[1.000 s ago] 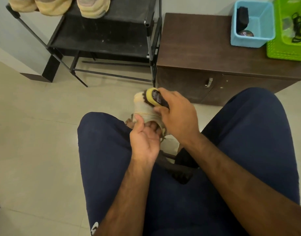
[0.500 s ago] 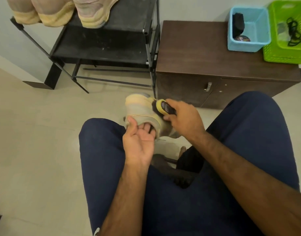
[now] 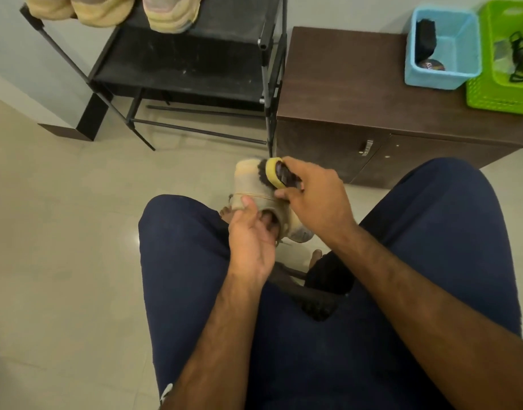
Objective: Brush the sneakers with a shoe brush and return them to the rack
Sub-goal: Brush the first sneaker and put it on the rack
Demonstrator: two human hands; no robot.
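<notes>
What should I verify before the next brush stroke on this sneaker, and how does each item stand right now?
1. Brush grip: the right hand grips the brush by its back: ok.
2. Sneaker hold: the left hand holds the sneaker at its opening, fingers inside and thumb outside: ok.
3. Contact: the dark bristles lie against the sneaker's far end: ok.
4. Return spot: the rack shows a bare shelf below the other sneakers: ok.
5. All sides brushed: the sneaker's underside is hidden: cannot tell.
</notes>
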